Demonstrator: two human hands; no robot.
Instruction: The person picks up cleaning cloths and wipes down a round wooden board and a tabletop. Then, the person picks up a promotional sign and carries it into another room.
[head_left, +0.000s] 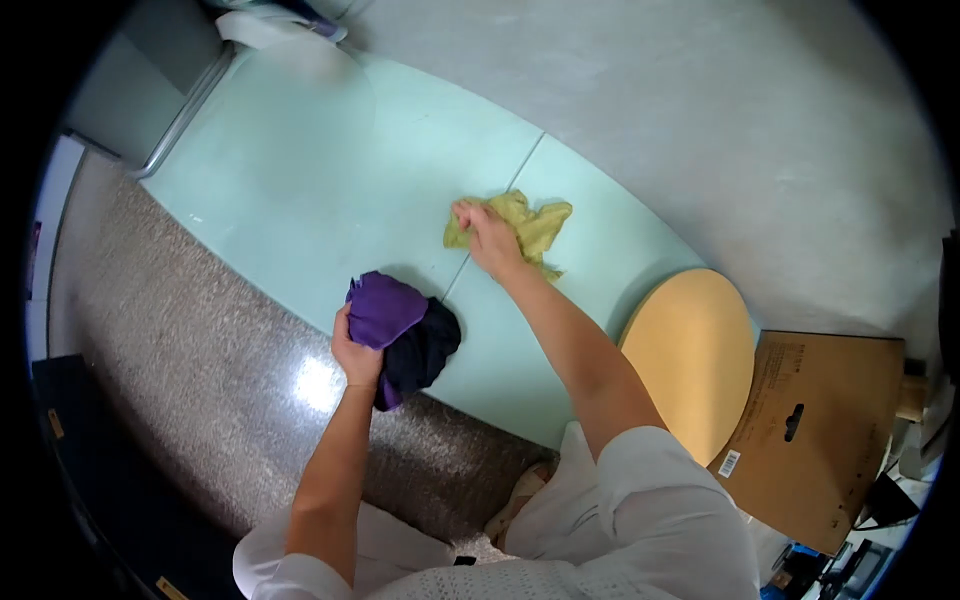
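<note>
My left hand (357, 352) is wrapped round a bundle of purple cloth (385, 309) and dark cloth (425, 345), held at the near edge of the pale green table (310, 190). My right hand (486, 234) rests on a crumpled yellow-green cloth (540, 228) that lies over the seam in the tabletop. Its fingers are curled down against the cloth, with parts of the cloth spreading out on both sides of the hand.
A round wooden board (692, 365) stands at the table's right end, beside a brown cardboard box (815, 430). A white item (290, 45) lies at the far left end, near a grey panel with a metal edge (185, 115). A grey wall (660, 100) runs behind.
</note>
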